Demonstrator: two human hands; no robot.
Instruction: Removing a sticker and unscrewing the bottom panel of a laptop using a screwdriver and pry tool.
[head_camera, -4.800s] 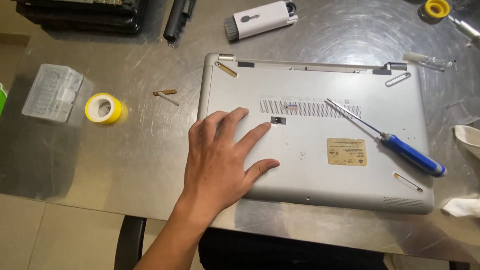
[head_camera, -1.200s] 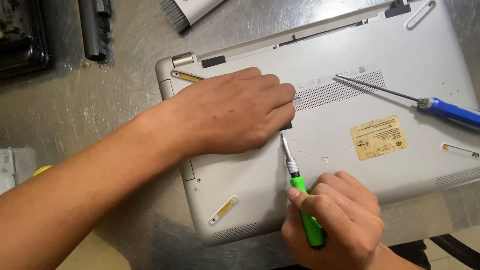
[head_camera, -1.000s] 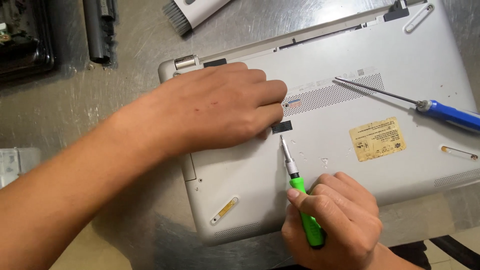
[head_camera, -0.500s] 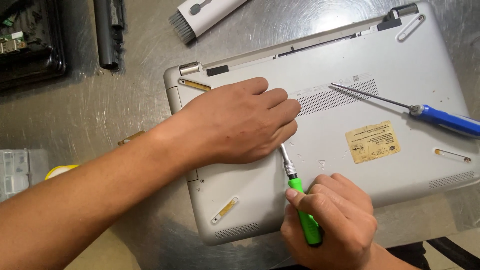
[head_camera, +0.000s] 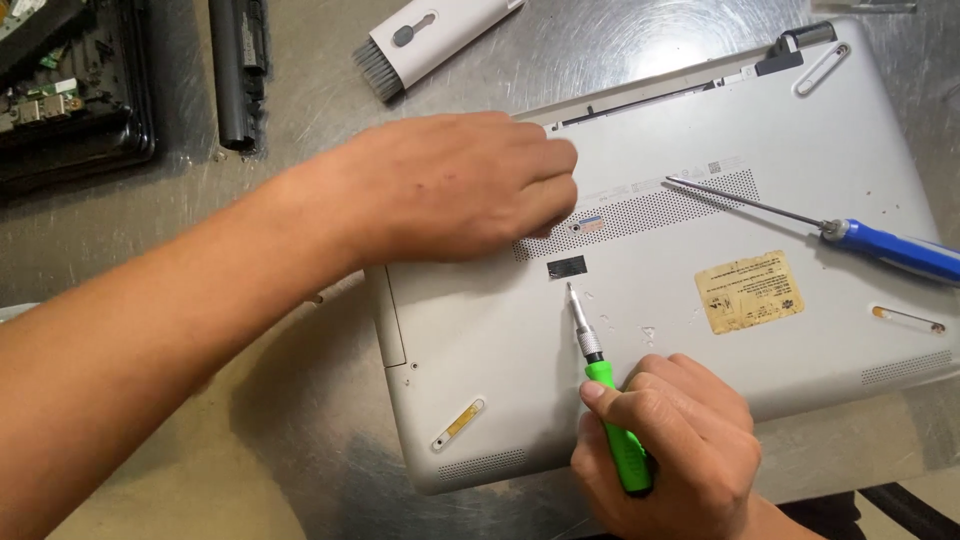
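Note:
A silver laptop (head_camera: 800, 140) lies upside down on the metal table, its base facing up. My left hand (head_camera: 450, 185) rests flat on the base near the hinge edge, fingers together, pressing it down. My right hand (head_camera: 675, 450) grips a green-handled screwdriver (head_camera: 605, 400) near the laptop's front edge. The screwdriver's tip touches the base just below a small black patch (head_camera: 567, 267). A blue-handled screwdriver (head_camera: 880, 245) lies loose on the laptop's right side, its long shaft pointing left over the vent grille.
A white cleaning brush tool (head_camera: 430, 35) lies on the table behind the laptop. A black bar-shaped battery (head_camera: 238, 70) and an opened black laptop shell (head_camera: 70, 90) sit at the back left. A yellowed sticker (head_camera: 750, 292) is on the base.
The view has shifted, so the laptop sits further right and lower. My left hand has slid up toward the hinge edge. The green screwdriver's tip stays by the black patch.

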